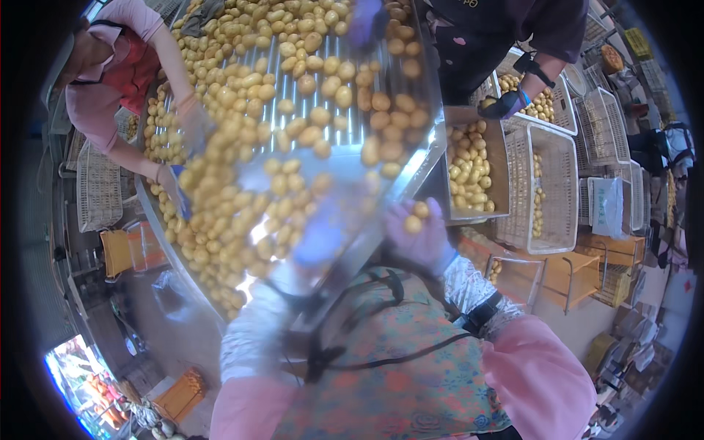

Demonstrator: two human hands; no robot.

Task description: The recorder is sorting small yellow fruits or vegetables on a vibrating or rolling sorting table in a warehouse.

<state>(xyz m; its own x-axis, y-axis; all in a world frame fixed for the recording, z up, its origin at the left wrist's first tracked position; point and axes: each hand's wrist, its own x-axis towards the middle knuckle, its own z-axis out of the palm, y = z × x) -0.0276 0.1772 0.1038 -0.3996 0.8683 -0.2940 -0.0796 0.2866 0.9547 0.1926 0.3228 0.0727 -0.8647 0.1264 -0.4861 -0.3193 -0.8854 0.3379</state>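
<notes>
Potatoes (pixel 212 231) lie in a thick layer over a metal sorting table with rollers (pixel 269 115). My left hand (pixel 322 236), in a blue-purple glove, is strongly blurred over the near part of this table. Potatoes lie around it, and whether it grips any cannot be told. At the table's right corner, beside its metal rim (pixel 421 162), my right hand (pixel 426 242) in a purple glove holds two small potatoes (pixel 413 223) with the palm turned up. A cardboard box of potatoes (pixel 469 170) stands just beyond that hand.
Across the left side, a co-worker's gloved hands (pixel 179 190) touch the potato heap. Another co-worker at upper right holds a potato in a dark-gloved hand (pixel 503 104). White plastic crates (pixel 550 192) stand on the right, near an orange crate (pixel 569 280).
</notes>
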